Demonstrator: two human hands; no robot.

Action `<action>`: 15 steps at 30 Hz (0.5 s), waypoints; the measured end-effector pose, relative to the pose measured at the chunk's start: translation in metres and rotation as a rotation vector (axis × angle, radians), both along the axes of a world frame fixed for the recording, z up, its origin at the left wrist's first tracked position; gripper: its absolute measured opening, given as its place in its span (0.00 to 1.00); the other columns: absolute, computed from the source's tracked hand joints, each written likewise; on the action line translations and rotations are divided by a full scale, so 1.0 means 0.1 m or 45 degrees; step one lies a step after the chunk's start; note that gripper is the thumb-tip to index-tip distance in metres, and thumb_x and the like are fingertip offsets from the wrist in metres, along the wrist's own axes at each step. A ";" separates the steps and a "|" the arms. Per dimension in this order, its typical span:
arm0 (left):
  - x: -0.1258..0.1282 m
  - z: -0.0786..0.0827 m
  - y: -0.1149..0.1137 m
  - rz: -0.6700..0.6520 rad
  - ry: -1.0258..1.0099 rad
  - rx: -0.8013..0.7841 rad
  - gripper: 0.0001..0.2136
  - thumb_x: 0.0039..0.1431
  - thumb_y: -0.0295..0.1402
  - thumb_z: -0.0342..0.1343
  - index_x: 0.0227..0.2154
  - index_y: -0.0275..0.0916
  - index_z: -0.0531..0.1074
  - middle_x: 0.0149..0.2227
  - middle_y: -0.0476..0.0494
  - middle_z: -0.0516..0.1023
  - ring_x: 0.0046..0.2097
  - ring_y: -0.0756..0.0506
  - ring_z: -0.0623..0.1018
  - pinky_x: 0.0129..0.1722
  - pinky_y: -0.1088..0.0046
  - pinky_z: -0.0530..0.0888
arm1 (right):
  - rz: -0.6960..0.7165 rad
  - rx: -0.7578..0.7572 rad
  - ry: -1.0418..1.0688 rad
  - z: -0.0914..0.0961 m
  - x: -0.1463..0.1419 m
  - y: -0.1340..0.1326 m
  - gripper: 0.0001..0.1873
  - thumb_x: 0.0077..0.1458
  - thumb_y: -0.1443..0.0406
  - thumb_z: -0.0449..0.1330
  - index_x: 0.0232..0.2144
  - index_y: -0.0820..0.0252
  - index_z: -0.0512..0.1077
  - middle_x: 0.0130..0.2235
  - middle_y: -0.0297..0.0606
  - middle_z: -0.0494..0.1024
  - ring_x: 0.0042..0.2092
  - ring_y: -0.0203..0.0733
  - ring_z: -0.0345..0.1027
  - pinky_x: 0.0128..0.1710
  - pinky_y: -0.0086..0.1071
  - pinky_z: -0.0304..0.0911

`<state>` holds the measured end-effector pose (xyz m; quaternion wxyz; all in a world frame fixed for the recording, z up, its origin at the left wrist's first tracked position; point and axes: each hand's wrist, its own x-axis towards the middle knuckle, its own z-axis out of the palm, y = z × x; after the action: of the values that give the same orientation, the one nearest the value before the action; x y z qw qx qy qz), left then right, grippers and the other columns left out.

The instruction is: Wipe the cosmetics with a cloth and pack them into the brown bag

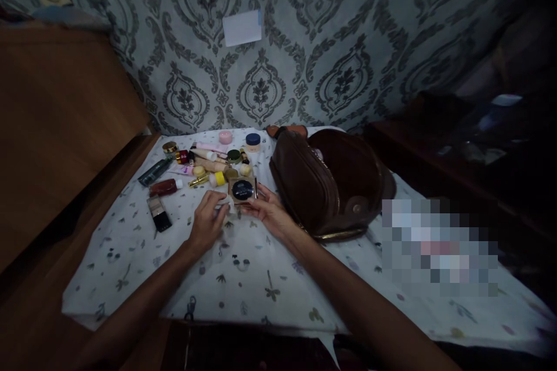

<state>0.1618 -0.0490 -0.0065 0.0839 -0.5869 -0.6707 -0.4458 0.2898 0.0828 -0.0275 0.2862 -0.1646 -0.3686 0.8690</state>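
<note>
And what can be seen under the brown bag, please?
The brown bag rests on a printed white cloth, visible along its lower edge. Whatever lies directly beneath the bag is covered.

Patterned wallpaper [300, 40] fills the back, white card [242, 29] on it; wooden cabinet [61, 122] stands left; printed cloth [243, 295] lies below.

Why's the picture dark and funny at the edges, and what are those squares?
Head view, right: nearly black, seemingly too little light; head view, left: the wooden cabinet looks stretched, maybe by a wide lens; head view, lower right: coarse squares hide a patch beside the brown bag; head view, middle: lettering on the square case is unreadable.
</note>
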 end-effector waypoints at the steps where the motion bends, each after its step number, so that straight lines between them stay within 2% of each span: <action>1: -0.03 0.00 0.00 0.019 -0.009 0.010 0.05 0.64 0.29 0.51 0.41 0.40 0.69 0.38 0.46 0.72 0.42 0.46 0.74 0.43 0.69 0.72 | 0.015 -0.002 -0.006 0.01 0.01 -0.01 0.28 0.38 0.70 0.71 0.43 0.54 0.67 0.34 0.30 0.81 0.34 0.40 0.77 0.34 0.33 0.74; 8: -0.16 -0.03 0.04 0.109 -0.058 0.006 0.05 0.62 0.30 0.51 0.40 0.40 0.69 0.38 0.45 0.73 0.42 0.44 0.74 0.44 0.67 0.72 | 0.100 0.026 -0.107 0.02 0.01 -0.03 0.21 0.43 0.67 0.67 0.41 0.56 0.67 0.33 0.33 0.80 0.31 0.40 0.76 0.35 0.34 0.72; 12: -0.21 0.01 0.06 0.147 -0.059 0.053 0.05 0.62 0.30 0.51 0.39 0.40 0.69 0.38 0.45 0.73 0.43 0.43 0.74 0.44 0.67 0.72 | 0.056 0.057 -0.100 0.03 0.01 -0.06 0.31 0.37 0.69 0.71 0.45 0.52 0.67 0.37 0.30 0.79 0.33 0.37 0.74 0.33 0.31 0.70; 15: -0.17 0.05 0.08 0.122 -0.025 0.093 0.04 0.62 0.29 0.51 0.39 0.40 0.69 0.38 0.45 0.73 0.43 0.44 0.74 0.44 0.67 0.72 | 0.058 0.082 -0.122 0.05 0.00 -0.08 0.37 0.34 0.70 0.73 0.48 0.50 0.67 0.35 0.28 0.79 0.33 0.36 0.73 0.33 0.29 0.68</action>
<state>0.1449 -0.0411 -0.0013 0.1199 -0.5460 -0.6822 -0.4713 0.2900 0.0744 -0.0226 0.2535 -0.1883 -0.4135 0.8540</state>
